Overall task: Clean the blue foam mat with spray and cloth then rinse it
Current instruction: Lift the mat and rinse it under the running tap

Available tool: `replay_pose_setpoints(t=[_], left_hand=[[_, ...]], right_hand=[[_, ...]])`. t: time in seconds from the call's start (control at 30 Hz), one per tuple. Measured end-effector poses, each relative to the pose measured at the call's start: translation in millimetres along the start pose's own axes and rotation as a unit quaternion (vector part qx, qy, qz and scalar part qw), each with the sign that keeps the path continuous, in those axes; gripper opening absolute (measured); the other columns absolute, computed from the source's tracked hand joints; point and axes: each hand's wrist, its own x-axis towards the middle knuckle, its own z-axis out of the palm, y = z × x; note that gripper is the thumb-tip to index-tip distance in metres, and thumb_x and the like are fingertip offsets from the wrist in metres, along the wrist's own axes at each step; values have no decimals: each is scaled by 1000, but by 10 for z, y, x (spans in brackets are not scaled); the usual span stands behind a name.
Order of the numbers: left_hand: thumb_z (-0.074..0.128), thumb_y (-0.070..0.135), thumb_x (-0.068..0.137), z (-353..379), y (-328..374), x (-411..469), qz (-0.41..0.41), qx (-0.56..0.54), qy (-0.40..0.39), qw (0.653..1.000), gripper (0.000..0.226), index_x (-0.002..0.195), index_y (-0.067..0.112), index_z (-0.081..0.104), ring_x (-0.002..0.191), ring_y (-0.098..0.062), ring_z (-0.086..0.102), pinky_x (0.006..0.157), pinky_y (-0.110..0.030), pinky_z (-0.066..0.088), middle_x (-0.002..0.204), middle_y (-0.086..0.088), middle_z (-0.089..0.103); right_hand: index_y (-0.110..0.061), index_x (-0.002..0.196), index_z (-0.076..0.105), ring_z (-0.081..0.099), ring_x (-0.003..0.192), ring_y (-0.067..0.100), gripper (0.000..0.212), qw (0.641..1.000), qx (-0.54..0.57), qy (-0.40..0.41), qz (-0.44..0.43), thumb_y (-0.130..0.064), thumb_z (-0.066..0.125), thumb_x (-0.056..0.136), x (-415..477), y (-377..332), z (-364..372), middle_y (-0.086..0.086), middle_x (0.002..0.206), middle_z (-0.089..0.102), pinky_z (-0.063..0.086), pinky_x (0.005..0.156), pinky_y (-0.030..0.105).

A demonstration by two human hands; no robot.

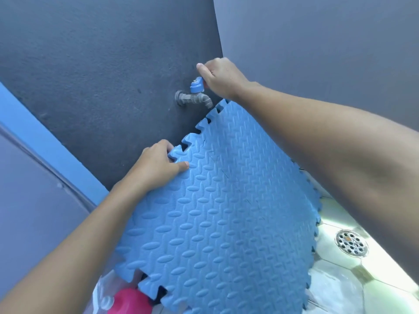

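Head view shows your left hand clamped on the upper left edge of the blue foam mat, thumb lying flat on the patterned face and the other fingers curled behind one of the jigsaw teeth. You hold the mat up on a slant against the dark grey wall, its top corner reaching just under the spout of the tap. Your right hand is closed around the tap's blue handle, fingers wrapped over it from the right, thumb raised above it near the wall. No water is visible coming from the spout. Your right forearm crosses over the mat's upper right edge and hides part of it. Below the mat on the right, the pale tiled floor looks wet and bright, with a round metal drain cover set into it, clear of the mat's edge. At the bottom left, partly hidden under the mat's lower edge, sits a pink rounded object beside something clear and plastic-looking; you cannot tell from here what either one is.
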Motion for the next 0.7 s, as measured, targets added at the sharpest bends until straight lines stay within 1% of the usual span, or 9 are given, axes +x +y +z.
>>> replay_pose_setpoints(t=[0.13, 0.23, 0.37, 0.47, 0.53, 0.57, 0.6, 0.67, 0.7], left_hand=[[71, 53, 82, 139, 35, 19, -36, 55, -27, 997, 53, 122, 18, 62, 90, -18, 52, 60, -29, 34, 125, -14, 60], [75, 48, 85, 237, 8, -20, -31, 42, -28, 998, 41, 87, 11, 57, 67, -16, 42, 55, -30, 28, 91, -12, 54], [80, 50, 82, 273, -57, -36, 6, 28, -32, 999, 49, 82, 12, 49, 65, -18, 37, 57, -31, 29, 77, -3, 42], [84, 51, 77, 267, -102, -23, 7, -5, -43, 999, 55, 85, 3, 59, 65, -29, 51, 61, -32, 39, 75, -16, 55], [84, 51, 78, 275, -142, -29, 23, -25, -40, 999, 40, 92, 16, 70, 82, -35, 67, 69, -35, 49, 88, -20, 69], [82, 50, 80, 287, -155, -36, 33, -31, -36, 998, 33, 92, 21, 71, 89, -34, 70, 75, -37, 53, 91, -17, 71], [79, 49, 84, 304, -173, -39, 42, -37, -30, 998, 29, 92, 23, 73, 94, -32, 70, 82, -41, 56, 94, -15, 74], [72, 47, 91, 335, -185, -55, 61, -38, -22, 997, 23, 92, 24, 75, 96, -28, 70, 87, -46, 57, 95, -8, 75], [70, 45, 93, 340, -188, -64, 73, -34, -18, 997, 22, 91, 24, 75, 92, -30, 70, 85, -48, 57, 92, -11, 74]], right_hand=[[-4, 59, 39, 39, 55, 26, 56, 999, -11, 30, 4, -43, 32, 99, -88, -48, 58, 14, 57, 45, 36, 56, 39], [-13, 54, 24, 27, 51, 23, 56, 998, -20, 53, 15, -46, 36, 98, -164, -77, 47, 4, 51, 27, 25, 51, 36], [-12, 53, 22, 24, 50, 23, 58, 995, -36, 86, 42, -48, 40, 94, -254, -92, 18, 3, 51, 22, 23, 48, 34], [-13, 54, 22, 25, 50, 22, 57, 991, -37, 114, 54, -50, 41, 94, -322, -132, 36, 2, 51, 23, 24, 49, 34], [-19, 53, 32, 35, 55, 17, 55, 989, 8, 140, 41, -50, 42, 97, -421, -118, 98, -3, 56, 33, 31, 54, 34], [-25, 58, 49, 47, 65, 12, 47, 984, 58, 164, 31, -48, 43, 99, -500, -83, 148, -7, 67, 47, 40, 63, 32], [-26, 81, 68, 57, 86, 7, 34, 975, 115, 189, 21, -44, 45, 100, -613, -27, 224, -8, 89, 60, 46, 78, 28], [-23, 138, 58, 48, 131, 10, 41, 959, 168, 227, 32, -37, 44, 102, -924, 133, 455, -1, 138, 54, 38, 109, 29], [-23, 149, 45, 36, 143, 12, 48, 958, 164, 224, 70, -37, 42, 103, -1120, 240, 619, 1, 151, 43, 30, 117, 31]])
